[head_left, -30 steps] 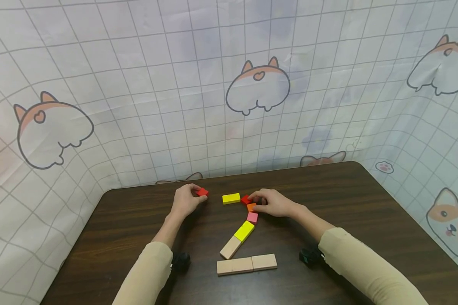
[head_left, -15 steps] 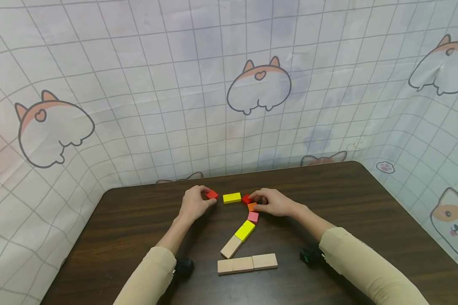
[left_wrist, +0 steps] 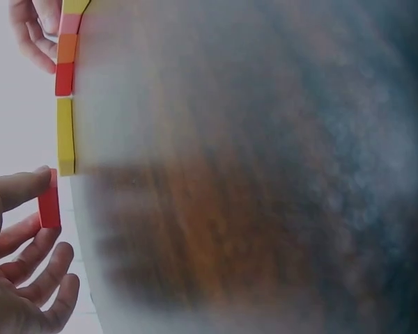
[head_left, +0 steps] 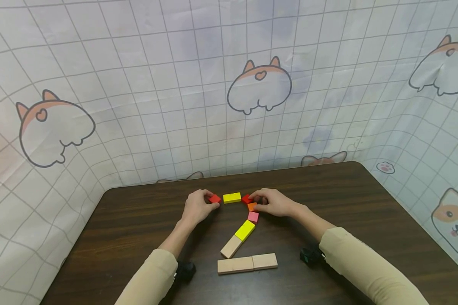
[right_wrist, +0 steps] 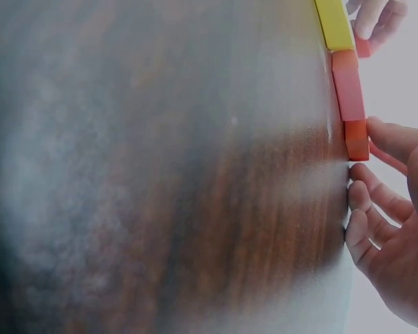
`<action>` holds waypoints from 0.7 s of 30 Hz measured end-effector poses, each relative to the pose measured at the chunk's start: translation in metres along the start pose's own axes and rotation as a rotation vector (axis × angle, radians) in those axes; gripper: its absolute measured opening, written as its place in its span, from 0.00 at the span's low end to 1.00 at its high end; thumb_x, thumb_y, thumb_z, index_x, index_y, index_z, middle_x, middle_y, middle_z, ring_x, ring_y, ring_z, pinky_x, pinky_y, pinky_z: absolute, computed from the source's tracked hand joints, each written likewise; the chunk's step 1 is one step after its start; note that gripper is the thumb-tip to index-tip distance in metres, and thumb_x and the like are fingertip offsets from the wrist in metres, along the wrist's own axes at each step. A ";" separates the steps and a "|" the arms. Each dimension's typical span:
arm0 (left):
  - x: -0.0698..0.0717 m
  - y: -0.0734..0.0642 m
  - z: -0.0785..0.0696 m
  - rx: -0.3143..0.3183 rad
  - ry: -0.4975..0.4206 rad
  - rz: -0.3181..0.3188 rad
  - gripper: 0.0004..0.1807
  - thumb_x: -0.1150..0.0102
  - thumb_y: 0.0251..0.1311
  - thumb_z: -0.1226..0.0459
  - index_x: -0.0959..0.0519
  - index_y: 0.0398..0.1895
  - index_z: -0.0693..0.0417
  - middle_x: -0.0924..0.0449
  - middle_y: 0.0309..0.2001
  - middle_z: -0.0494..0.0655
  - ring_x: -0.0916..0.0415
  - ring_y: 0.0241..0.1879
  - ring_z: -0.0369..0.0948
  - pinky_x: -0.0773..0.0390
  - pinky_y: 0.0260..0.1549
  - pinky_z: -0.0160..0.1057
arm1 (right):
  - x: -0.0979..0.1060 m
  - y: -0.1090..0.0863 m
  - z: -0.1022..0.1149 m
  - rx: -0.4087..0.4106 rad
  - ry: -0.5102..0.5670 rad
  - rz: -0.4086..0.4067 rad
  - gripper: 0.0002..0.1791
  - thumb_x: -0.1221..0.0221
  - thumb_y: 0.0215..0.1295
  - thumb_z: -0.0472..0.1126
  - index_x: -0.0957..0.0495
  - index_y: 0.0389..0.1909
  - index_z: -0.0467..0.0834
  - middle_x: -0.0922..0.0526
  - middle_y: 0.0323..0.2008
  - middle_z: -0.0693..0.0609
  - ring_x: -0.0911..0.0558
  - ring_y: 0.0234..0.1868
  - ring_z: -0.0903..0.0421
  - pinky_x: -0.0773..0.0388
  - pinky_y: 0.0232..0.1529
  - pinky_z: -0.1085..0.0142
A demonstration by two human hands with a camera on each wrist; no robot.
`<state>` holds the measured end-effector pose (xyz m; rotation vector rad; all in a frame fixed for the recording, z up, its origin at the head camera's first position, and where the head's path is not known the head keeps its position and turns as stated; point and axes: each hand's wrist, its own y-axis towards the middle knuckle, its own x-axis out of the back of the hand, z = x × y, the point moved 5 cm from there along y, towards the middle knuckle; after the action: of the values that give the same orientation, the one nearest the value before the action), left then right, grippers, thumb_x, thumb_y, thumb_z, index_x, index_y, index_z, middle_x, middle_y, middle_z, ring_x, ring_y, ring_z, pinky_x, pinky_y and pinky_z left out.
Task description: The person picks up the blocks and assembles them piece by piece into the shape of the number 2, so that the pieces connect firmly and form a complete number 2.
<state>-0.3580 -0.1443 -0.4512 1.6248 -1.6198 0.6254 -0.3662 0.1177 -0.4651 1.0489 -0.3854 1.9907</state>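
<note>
In the head view my left hand (head_left: 198, 207) pinches a small red block (head_left: 215, 198) between thumb and fingers, just left of a yellow block (head_left: 232, 198). The left wrist view shows that red block (left_wrist: 49, 202) tilted slightly, close to the yellow block's end (left_wrist: 66, 136). At the curve's far right, my right hand (head_left: 276, 203) has its fingertips at a second red block (head_left: 246, 199) and its thumb against an orange block (head_left: 252, 207). Beside the orange one lies a pink block (head_left: 253, 217), followed by another yellow block (head_left: 245, 231).
A plain wooden block (head_left: 231, 247) continues the curved row toward me. Two more wooden blocks (head_left: 235, 265) lie end to end in front of it on the dark wood-grain table (head_left: 347, 199). A patterned cloth (head_left: 168, 127) hangs behind the table.
My left hand has moved right with its red block, up close to the yellow block's left end. My right hand and the row of blocks have stayed put.
</note>
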 end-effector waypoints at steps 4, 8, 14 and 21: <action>-0.002 0.000 -0.001 0.007 0.011 0.013 0.20 0.23 0.56 0.60 0.15 0.48 0.61 0.17 0.40 0.51 0.24 0.34 0.45 0.21 0.39 0.44 | 0.000 0.000 0.000 0.009 -0.002 -0.003 0.21 0.35 0.71 0.44 0.20 0.61 0.42 0.21 0.46 0.51 0.26 0.36 0.56 0.25 0.39 0.63; -0.004 0.001 -0.002 0.007 0.024 0.023 0.20 0.22 0.55 0.60 0.15 0.47 0.61 0.16 0.39 0.51 0.24 0.34 0.45 0.22 0.38 0.44 | 0.001 0.000 0.000 0.020 0.000 -0.003 0.21 0.34 0.71 0.44 0.20 0.60 0.41 0.21 0.45 0.51 0.26 0.36 0.57 0.25 0.39 0.63; -0.006 0.003 0.001 0.023 0.050 0.048 0.20 0.22 0.55 0.59 0.15 0.47 0.60 0.16 0.38 0.50 0.22 0.35 0.45 0.21 0.39 0.45 | 0.001 0.000 -0.001 0.017 -0.001 0.001 0.21 0.35 0.71 0.45 0.20 0.61 0.42 0.20 0.47 0.49 0.26 0.37 0.56 0.25 0.40 0.63; -0.009 0.005 0.002 0.033 0.076 0.087 0.19 0.22 0.56 0.59 0.16 0.46 0.59 0.18 0.36 0.48 0.23 0.33 0.44 0.22 0.39 0.45 | 0.002 0.000 -0.001 0.025 0.010 -0.001 0.21 0.35 0.71 0.45 0.20 0.60 0.41 0.19 0.47 0.49 0.26 0.36 0.57 0.25 0.39 0.63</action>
<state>-0.3639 -0.1398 -0.4581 1.5417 -1.6391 0.7531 -0.3672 0.1189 -0.4644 1.0544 -0.3556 2.0037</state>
